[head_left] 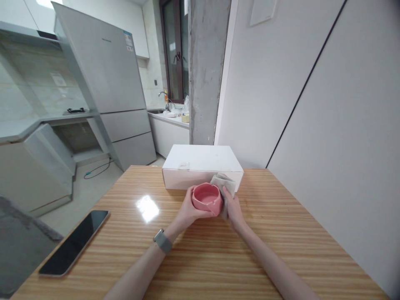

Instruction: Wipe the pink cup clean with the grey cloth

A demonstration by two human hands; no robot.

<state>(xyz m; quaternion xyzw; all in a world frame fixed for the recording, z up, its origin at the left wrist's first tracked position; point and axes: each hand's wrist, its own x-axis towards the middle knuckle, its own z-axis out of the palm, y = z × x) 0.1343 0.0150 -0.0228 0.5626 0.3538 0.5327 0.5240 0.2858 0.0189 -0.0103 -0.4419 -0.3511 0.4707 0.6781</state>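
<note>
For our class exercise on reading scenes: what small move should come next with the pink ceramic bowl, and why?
Probably turn the pink ceramic bowl slightly in the left hand, since the right hand presses the grey cloth against only its right side.

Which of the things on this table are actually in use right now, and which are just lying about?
In use: pink bowl, held in the left hand; grey cloth, held against its side by the right hand.
Lying about: white box behind them; phone on the table, near its left edge.
</note>
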